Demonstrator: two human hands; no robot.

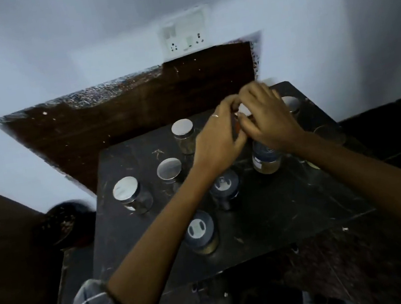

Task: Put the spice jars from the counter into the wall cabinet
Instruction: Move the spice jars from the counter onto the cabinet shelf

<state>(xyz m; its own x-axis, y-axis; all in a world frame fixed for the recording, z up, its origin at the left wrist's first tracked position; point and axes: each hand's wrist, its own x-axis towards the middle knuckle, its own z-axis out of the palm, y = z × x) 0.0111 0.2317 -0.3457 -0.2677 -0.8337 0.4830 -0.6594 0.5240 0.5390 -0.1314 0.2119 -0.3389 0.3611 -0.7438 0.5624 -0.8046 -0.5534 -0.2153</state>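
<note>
Several spice jars stand on a dark counter. Both hands meet at a jar with a silver lid near the counter's back. My left hand curls round its left side and my right hand curls over its lid and right side; most of this jar is hidden. Silver-lidded jars stand at the left, centre-left, back and far back right. Dark-lidded jars stand at the front, in the middle and under my right wrist.
A dark brown wooden panel rises behind the counter against a pale wall. A white socket plate sits on the wall above it. A dark round bowl lies left of the counter. No wall cabinet is in view.
</note>
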